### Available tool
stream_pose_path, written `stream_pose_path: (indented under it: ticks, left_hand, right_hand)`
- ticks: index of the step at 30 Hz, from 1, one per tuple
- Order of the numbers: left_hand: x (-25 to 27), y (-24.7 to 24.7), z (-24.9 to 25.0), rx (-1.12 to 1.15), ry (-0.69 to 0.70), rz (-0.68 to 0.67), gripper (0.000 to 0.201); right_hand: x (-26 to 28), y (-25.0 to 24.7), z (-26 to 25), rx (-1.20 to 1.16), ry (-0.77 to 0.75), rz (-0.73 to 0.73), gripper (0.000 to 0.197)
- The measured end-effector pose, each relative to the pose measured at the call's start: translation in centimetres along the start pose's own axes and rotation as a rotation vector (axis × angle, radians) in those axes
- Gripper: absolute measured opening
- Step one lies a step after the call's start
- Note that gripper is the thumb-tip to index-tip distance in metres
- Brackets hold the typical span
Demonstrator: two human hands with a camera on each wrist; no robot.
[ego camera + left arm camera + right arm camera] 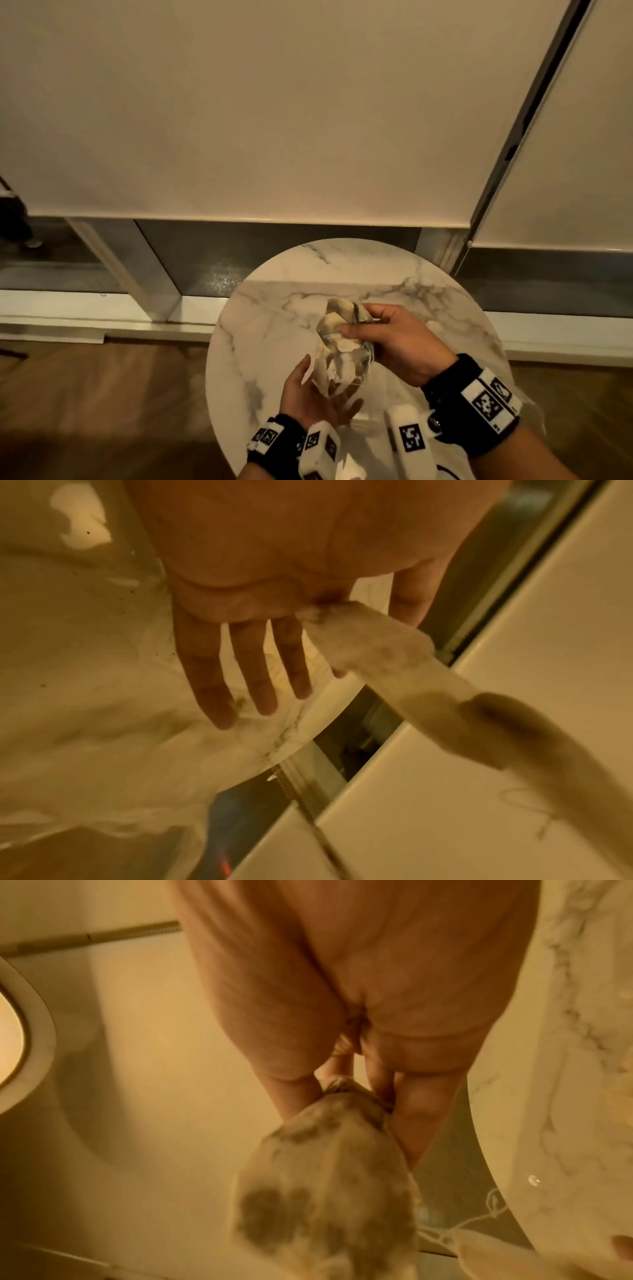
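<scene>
We hold a crumpled cloth in the air over the round desk.

The cloth hangs bunched above the near middle of the marble desk, not touching it. Our right hand grips its upper, far end, fingers curled round the wad. Our left hand lies under it, palm up and fingers straight and spread, with the lower end resting against the palm by the thumb. We judge the cloth light, soft and limp: it sags wherever it is not held and slides out of a loose hold. It looks blotched, and we cannot tell whether it is damp. We think it is best pinched at a gathered fold or a corner, one hand at each end.
</scene>
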State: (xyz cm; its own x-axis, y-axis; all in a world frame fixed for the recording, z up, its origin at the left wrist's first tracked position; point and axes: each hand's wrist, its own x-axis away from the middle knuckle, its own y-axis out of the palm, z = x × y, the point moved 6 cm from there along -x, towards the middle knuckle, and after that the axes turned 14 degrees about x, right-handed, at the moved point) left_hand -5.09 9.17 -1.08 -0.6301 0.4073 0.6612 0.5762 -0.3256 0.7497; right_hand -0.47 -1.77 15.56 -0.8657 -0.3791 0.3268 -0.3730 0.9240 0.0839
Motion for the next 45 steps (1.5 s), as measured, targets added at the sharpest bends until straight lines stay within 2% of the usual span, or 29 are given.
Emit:
stream_pose_path:
  ticks: [4, 9, 15, 18, 21, 25, 29, 32, 36, 39, 45]
  left_hand:
    - [1.4, -0.1, 3.5, 0.123, 0.114, -0.060, 0.047]
    - [2.4, -0.5, 6.3, 0.191, 0.066, -0.119, 0.037]
    - [1.8, -2.9, 9.3, 0.193, 0.102, -0.050, 0.040]
    - [1.3, -3.7, 10.7, 0.154, 0.150, -0.005, 0.051]
    - [0.8, -4.1, 11.4, 0.150, 0.107, 0.021, 0.062]
    - [0.6, -3.8, 11.9, 0.129, 0.117, 0.070, 0.048]
    - [0.3, -3.4, 11.8, 0.076, 0.107, 0.097, 0.032]
    - [0.3, -2.9, 12.1, 0.030, 0.080, 0.058, 0.022]
    - [-0.7, -4.0, 12.4, 0.046, 0.072, 0.098, 0.031]
    - [-1.3, -4.6, 12.3, 0.110, 0.065, 0.131, 0.020]
    - [-1.5, -4.8, 12.4, 0.128, -0.025, 0.145, 0.032]
  right_hand:
    - [-2.4, 2.8, 1.6, 0.090, 0.023, -0.015, 0.027]
    - [-6.2, 5.7, 5.9, 0.215, 0.010, 0.071, 0.018]
    - [-10.1, 8.1, 10.9, 0.528, -0.051, 0.190, 0.031]
    - [-11.0, 9.1, 12.0, 0.735, -0.081, 0.205, 0.037]
    - [-11.6, 9.9, 12.6, 0.804, -0.089, 0.182, 0.040]
    - [-12.3, 10.8, 13.0, 0.956, -0.150, 0.151, 0.044]
    - [-13.0, 10.9, 14.2, 0.876, -0.102, 0.098, 0.047]
    - [-13.5, 10.6, 14.3, 0.810, -0.087, 0.114, 0.041]
    - [-14.0, 9.8, 14.4, 0.485, -0.004, 0.177, 0.032]
    - [-14.0, 9.1, 14.3, 0.262, 0.066, 0.247, 0.030]
    - [-13.2, 7.2, 13.1, 0.146, 0.121, 0.307, 0.024]
